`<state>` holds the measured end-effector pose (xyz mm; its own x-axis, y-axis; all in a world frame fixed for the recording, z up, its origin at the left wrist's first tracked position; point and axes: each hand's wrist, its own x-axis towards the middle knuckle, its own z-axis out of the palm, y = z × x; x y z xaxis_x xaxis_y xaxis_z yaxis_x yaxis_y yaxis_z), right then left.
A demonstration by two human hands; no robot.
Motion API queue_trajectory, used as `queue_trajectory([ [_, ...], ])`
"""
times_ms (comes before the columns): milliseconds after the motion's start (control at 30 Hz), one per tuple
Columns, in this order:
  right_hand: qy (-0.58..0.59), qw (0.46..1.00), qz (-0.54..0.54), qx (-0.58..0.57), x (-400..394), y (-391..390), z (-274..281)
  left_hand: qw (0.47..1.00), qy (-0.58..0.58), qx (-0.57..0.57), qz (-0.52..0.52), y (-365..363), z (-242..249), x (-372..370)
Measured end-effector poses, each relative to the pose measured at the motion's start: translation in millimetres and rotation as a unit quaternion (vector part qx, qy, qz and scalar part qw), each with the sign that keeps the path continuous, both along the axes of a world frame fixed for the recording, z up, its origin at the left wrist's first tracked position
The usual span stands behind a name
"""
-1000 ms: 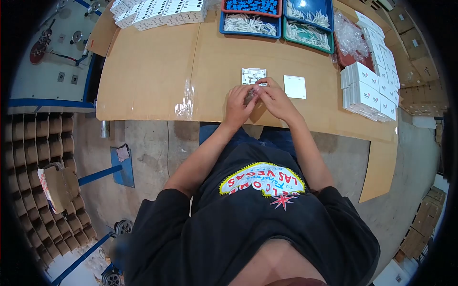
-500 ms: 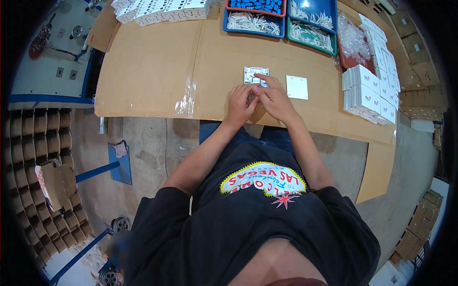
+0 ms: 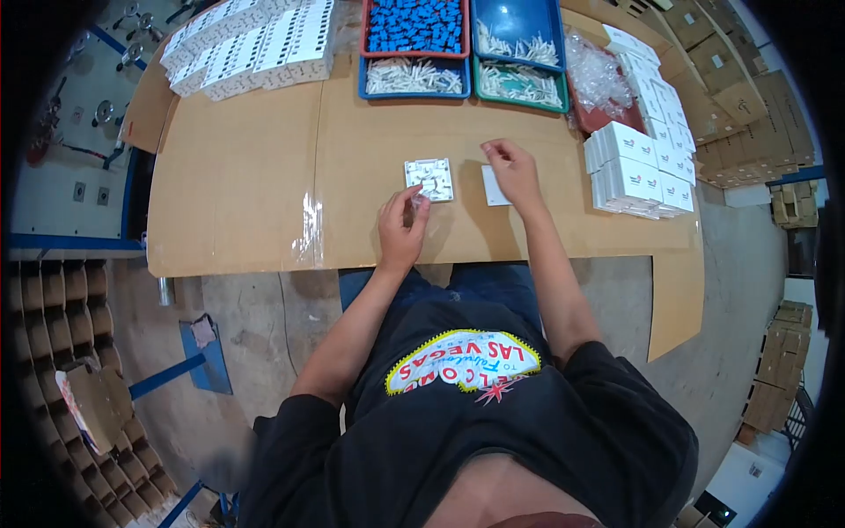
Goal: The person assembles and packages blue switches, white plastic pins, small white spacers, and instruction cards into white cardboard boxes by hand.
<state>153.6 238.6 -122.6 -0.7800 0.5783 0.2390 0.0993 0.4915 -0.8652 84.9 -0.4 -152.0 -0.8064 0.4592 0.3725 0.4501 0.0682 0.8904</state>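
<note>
My left hand (image 3: 402,232) is closed, thumb and fingers pinching a small piece of clear plastic (image 3: 418,201) that looks like a little bag. Just beyond those fingertips lies a square white switch-like plate (image 3: 429,175), its moulded inner side facing up. My right hand (image 3: 517,176) is raised above a flat white square cover (image 3: 495,188) and hides part of it. Its thumb and forefinger are drawn together; whatever may be between them is too small to make out.
Along the back stand a red tray of blue parts (image 3: 415,51) and blue and green trays (image 3: 521,104) of white pieces. Stacked white boxes (image 3: 627,167) and crumpled plastic wrap (image 3: 598,72) are at right. More white boxes (image 3: 264,66) fill the back left of the cardboard-covered table (image 3: 238,176).
My hands were together in front of the switch-like plate and have parted. The right hand moved right, over the white cover; the left kept the clear plastic. The camera view shifted.
</note>
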Motion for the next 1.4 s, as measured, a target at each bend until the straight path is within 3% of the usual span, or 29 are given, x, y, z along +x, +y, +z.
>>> queue_trajectory([
  [200, -0.079, 0.975, -0.166, 0.126, -32, 123, -3, 0.999, -0.038, 0.011, 0.014, 1, 1, 0],
  [267, -0.163, 0.94, -0.223, 0.202, -47, 149, 7, 0.999, -0.049, 0.003, 0.012, 0, -3, 0],
  [467, -0.295, 0.889, -0.197, 0.289, -79, 192, 0, 0.999, -0.049, 0.003, 0.016, 0, 0, -1],
  [600, -0.317, 0.886, -0.189, 0.281, -85, 195, -1, 0.998, -0.045, 0.021, 0.024, 2, -6, -2],
  [700, -0.267, 0.903, -0.221, 0.254, -84, 201, 2, 0.997, -0.079, 0.026, 0.01, 0, -10, -2],
  [800, -0.103, 0.958, -0.158, 0.215, -73, 197, 3, 0.986, -0.164, -0.005, -0.024, -6, -11, -6],
  [867, 0.028, 0.995, -0.087, 0.041, -64, 167, 0, 0.93, -0.332, 0.126, -0.088, -9, -12, -16],
  [900, 0.03, 0.998, -0.046, 0.008, -52, 129, 18, 0.93, -0.339, 0.12, -0.082, -14, -9, -19],
  [933, 0.024, 0.999, -0.043, 0.002, -41, 96, 20, 0.881, -0.426, 0.162, -0.128, -18, -3, -22],
  [967, 0.032, 0.996, -0.007, -0.084, -29, 66, 22, 0.82, -0.506, 0.205, -0.174, -21, -1, -24],
  [1000, 0.04, 0.984, 0.027, -0.17, -17, 38, 24, 0.818, -0.511, 0.203, -0.17, -22, -4, -23],
  [1067, -0.025, 0.979, 0.032, -0.198, 2, -14, 33, 0.689, -0.631, 0.265, -0.241, -25, -9, -23],
  [1100, -0.027, 0.979, 0.033, -0.201, 7, -31, 31, 0.658, -0.64, 0.28, -0.283, -25, -17, -25],
  [1133, 0.003, 0.969, 0.052, -0.243, 9, -46, 29, 0.659, -0.64, 0.279, -0.281, -23, -17, -26],
  [1200, 0.036, 0.954, 0.067, -0.289, 8, -62, 29, 0.613, -0.655, 0.287, -0.336, -20, -16, -22],
  [1333, -0.002, 0.963, 0.093, -0.253, 4, -66, 42, 0.583, -0.662, 0.274, -0.383, -10, -18, -19],
  [1400, -0.065, 0.978, 0.115, -0.16, 4, -66, 45, 0.595, -0.667, 0.249, -0.373, -10, -20, -17],
])
